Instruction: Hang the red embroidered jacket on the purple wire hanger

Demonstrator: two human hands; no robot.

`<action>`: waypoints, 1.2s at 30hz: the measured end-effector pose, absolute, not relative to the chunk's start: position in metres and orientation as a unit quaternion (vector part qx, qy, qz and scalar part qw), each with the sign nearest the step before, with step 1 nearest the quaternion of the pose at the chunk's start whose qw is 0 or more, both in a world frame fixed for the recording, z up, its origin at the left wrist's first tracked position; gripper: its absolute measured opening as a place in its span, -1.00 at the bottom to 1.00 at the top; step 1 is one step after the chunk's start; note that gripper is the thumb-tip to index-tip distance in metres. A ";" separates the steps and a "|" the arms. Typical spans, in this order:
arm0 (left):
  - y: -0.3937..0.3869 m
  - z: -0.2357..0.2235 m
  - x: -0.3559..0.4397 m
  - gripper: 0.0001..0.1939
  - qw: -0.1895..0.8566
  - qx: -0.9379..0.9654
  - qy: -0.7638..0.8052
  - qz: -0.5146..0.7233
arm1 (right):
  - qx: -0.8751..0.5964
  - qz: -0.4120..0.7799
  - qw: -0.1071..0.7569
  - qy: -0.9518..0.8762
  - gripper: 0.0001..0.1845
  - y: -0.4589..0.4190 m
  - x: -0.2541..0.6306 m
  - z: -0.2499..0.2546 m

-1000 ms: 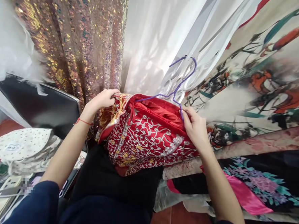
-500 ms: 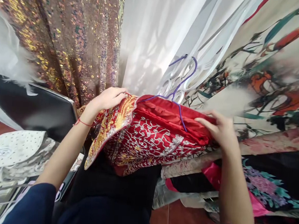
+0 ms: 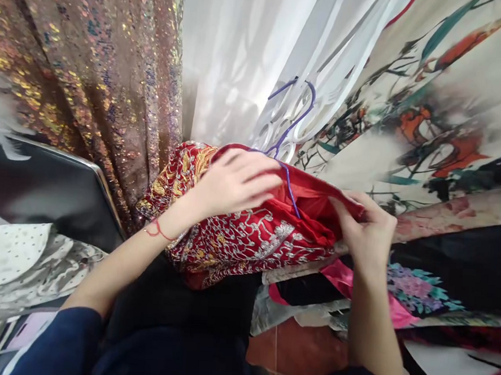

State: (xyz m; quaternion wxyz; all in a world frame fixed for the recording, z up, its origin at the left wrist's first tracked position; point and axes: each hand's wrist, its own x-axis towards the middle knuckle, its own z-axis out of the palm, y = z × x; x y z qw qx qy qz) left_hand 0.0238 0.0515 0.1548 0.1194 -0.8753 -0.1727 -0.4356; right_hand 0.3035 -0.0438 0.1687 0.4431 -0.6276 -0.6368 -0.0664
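Note:
A red garment with silver and gold embroidery lies across my lap, its neckline gaping to show a plain red lining. A purple hanger sticks up out of that opening, one arm of it inside. My right hand pinches the garment's edge at the right, thumb inside and fingers behind. Slightly blurred, my left hand is over the left part of the opening with its fingers stretched out toward the hanger. Whether its fingertips touch the cloth I cannot tell.
A sequined curtain and a sheer white curtain hang ahead. At right is floral printed fabric above a black flowered cloth. A black chair back and dotted white fabric are at left.
My left hand has left the gold-embroidered flap at the garment's left and moved right, over the opening. That flap has dropped out of sight. My right hand still holds the edge, now lifted wider.

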 end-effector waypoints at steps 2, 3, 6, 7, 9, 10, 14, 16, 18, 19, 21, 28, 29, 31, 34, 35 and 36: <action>0.049 0.164 0.052 -0.78 0.146 -0.901 -0.100 -0.397 | -0.624 -0.084 0.499 -0.595 -0.68 -0.044 0.300 0.155; 0.050 0.168 0.064 -0.79 0.162 -0.909 -0.081 -0.376 | -0.622 -0.098 0.512 -0.584 -0.67 -0.044 0.301 0.149; 0.058 0.173 0.089 -0.79 0.182 -0.929 -0.047 -0.319 | -0.636 -0.126 0.503 -0.572 -0.68 -0.051 0.304 0.132; 0.061 0.173 0.093 -0.78 0.176 -0.934 -0.036 -0.307 | -0.642 -0.132 0.498 -0.568 -0.69 -0.055 0.305 0.127; 0.067 0.169 0.098 -0.75 0.156 -0.941 -0.020 -0.301 | -0.647 -0.152 0.495 -0.559 -0.71 -0.064 0.305 0.117; 0.069 0.166 0.098 -0.73 0.145 -0.941 -0.018 -0.304 | -0.646 -0.171 0.494 -0.557 -0.72 -0.068 0.304 0.113; 0.076 0.157 0.102 -0.69 0.115 -0.937 -0.040 -0.327 | -0.629 -0.285 0.466 -0.553 -0.71 -0.074 0.306 0.106; 0.079 0.155 0.107 -0.72 0.105 -0.933 -0.058 -0.338 | -0.622 -0.346 0.443 -0.545 -0.68 -0.075 0.311 0.109; 0.081 0.154 0.113 -0.76 0.097 -0.929 -0.078 -0.349 | -0.628 -0.395 0.418 -0.524 -0.67 -0.078 0.314 0.113; 0.082 0.154 0.116 -0.77 0.092 -0.927 -0.085 -0.353 | -0.632 -0.415 0.406 -0.513 -0.68 -0.081 0.313 0.113; 0.085 0.153 0.122 -0.79 0.087 -0.925 -0.096 -0.357 | -0.639 -0.441 0.383 -0.500 -0.70 -0.087 0.308 0.109; 0.092 0.147 0.124 -0.79 0.149 -0.915 -0.140 -0.348 | -0.692 -0.296 0.281 -0.596 -0.68 -0.069 0.279 0.055; 0.091 0.147 0.121 -0.78 0.155 -0.918 -0.138 -0.339 | -0.695 -0.263 0.273 -0.611 -0.67 -0.063 0.277 0.049; 0.087 0.150 0.113 -0.77 0.160 -0.922 -0.134 -0.327 | -0.693 -0.215 0.283 -0.627 -0.63 -0.051 0.274 0.042; 0.080 0.158 0.100 -0.76 0.169 -0.917 -0.129 -0.337 | -0.689 -0.175 0.329 -0.622 -0.63 -0.036 0.273 0.038; 0.078 0.162 0.096 -0.76 0.175 -0.912 -0.134 -0.347 | -0.685 -0.167 0.342 -0.621 -0.63 -0.032 0.273 0.037; 0.076 0.165 0.092 -0.76 0.182 -0.905 -0.144 -0.358 | -0.680 -0.159 0.354 -0.623 -0.62 -0.029 0.273 0.035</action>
